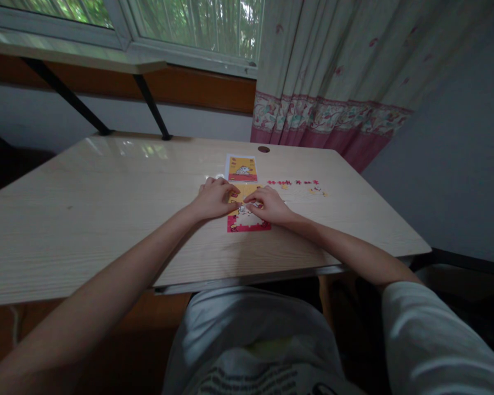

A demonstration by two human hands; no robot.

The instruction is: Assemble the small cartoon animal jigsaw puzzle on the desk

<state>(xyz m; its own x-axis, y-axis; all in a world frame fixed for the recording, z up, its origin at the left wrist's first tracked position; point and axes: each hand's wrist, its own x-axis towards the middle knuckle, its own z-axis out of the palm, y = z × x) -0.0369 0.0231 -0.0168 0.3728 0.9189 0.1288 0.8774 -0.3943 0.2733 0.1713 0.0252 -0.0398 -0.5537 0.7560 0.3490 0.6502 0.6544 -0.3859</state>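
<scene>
A partly assembled jigsaw puzzle (250,227) lies on the table in front of me, with a red lower border, a yellow upper part and a white figure in the middle. A gap showing bare table is left inside the lower border. My left hand (214,198) rests over its left edge, thumb and forefinger spread apart on the pieces. From the other side, my right hand (270,205) reaches over the middle, thumb and forefinger pinched close together at a puzzle piece, which the fingers mostly cover.
Just beyond the puzzle lies a picture card (242,169) with a similar yellow and red design. Loose red pieces (281,182) form a row to the right, with pale and yellow pieces (318,191) below. A cable hole (264,149) is near the table's (119,219) back edge, by the curtain (313,109).
</scene>
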